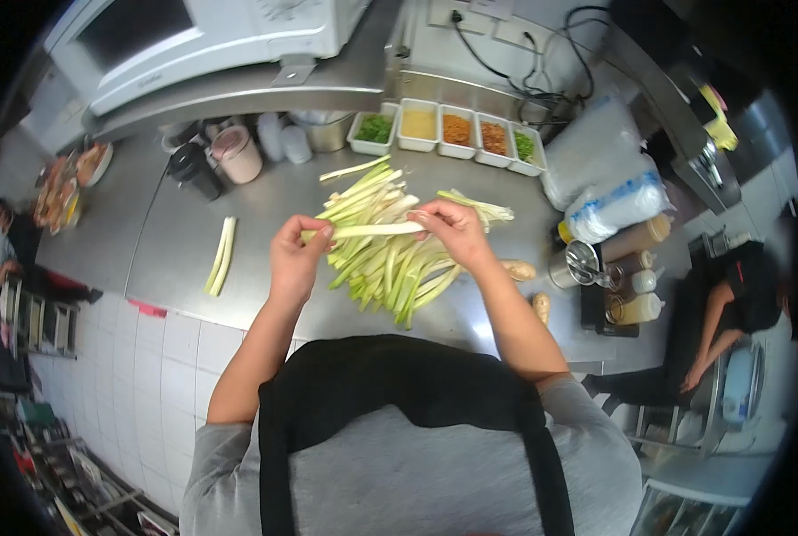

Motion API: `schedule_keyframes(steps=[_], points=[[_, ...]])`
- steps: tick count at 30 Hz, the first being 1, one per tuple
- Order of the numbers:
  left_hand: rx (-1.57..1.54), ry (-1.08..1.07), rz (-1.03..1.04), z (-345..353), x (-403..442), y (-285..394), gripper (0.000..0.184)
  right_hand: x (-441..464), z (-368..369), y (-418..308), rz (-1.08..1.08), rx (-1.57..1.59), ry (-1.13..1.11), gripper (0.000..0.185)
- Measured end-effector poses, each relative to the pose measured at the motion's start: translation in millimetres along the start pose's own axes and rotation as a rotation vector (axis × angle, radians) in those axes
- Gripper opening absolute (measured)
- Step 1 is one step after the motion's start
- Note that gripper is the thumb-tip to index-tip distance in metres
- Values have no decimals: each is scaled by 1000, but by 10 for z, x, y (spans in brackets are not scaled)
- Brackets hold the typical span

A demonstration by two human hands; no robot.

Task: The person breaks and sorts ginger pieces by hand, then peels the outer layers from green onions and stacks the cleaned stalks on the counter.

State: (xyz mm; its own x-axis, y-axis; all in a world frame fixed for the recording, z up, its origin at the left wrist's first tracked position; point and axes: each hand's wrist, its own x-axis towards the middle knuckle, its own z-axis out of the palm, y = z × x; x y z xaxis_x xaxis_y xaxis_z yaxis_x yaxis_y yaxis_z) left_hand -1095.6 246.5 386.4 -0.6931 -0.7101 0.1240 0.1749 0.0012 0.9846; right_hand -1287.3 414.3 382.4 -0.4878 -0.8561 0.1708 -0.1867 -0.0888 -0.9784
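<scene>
Both hands hold one pale green-white stalk (376,230) level above the steel counter. My left hand (299,250) is closed on its greener left end. My right hand (452,230) pinches the white right end. Beneath and around the stalk spreads a pile of similar green and white stalks (390,277). A smaller bunch (484,208) lies behind my right hand. Off to the left, two stalks (221,256) lie side by side on the counter (180,241). Two ginger-like roots (517,269) rest to the right of the pile.
Several white trays of chopped food (457,131) line the back. Jars (236,154) stand back left; a metal pot (573,265), bottles (638,309) and plastic bags (613,196) are at right. A microwave (193,45) sits above. Other people (720,313) stand at both sides.
</scene>
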Motion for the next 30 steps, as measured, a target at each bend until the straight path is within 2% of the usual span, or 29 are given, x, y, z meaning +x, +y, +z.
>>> schedule_keyframes(steps=[5, 7, 12, 15, 18, 19, 21, 23, 24, 25, 26, 27, 28, 29, 30], points=[[218, -26, 156, 307, -41, 157, 5, -157, -47, 48, -23, 222, 244, 15], [401, -57, 442, 321, 24, 42, 6, -256, -158, -2, 77, 273, 161, 15], [536, -342, 434, 336, -125, 183, 10, -633, -352, 50, 199, 203, -42, 15], [613, -569, 554, 277, -318, 300, 17, -885, -321, 115, 377, 455, -224, 15], [602, -632, 623, 174, -476, 418, 17, -1067, -82, 283, 573, 591, -428, 14], [643, -590, 667, 113, -479, 447, 17, -1080, -36, 351, 641, 632, -500, 13], [725, -483, 735, -53, -467, 480, 16, -1019, -23, 165, 566, 439, -308, 11], [847, -229, 784, -423, -285, 388, 15, -765, -151, 139, 426, 140, -200, 9], [821, -82, 685, -627, -194, 331, 11, -631, -280, 334, 268, 65, -19, 9], [798, 73, 579, -856, -87, 231, 8, -481, -384, 405, 91, -498, 206, 7], [676, 179, 474, -1205, 28, -6, 6, -322, -558, 507, 151, -510, 286, 5], [691, 290, 441, -1520, 91, -184, 7, -208, -600, 234, 303, -751, 381, 2], [704, 400, 412, -1792, 109, -333, 7, -141, -752, 375, 204, -739, 422, 3], [697, 497, 317, -2006, 93, -454, 7, -38, -923, 545, 280, -930, 297, 15], [685, 592, 230, -2211, 50, -574, 6, -21, -1000, 531, 359, -1003, 120, 18]])
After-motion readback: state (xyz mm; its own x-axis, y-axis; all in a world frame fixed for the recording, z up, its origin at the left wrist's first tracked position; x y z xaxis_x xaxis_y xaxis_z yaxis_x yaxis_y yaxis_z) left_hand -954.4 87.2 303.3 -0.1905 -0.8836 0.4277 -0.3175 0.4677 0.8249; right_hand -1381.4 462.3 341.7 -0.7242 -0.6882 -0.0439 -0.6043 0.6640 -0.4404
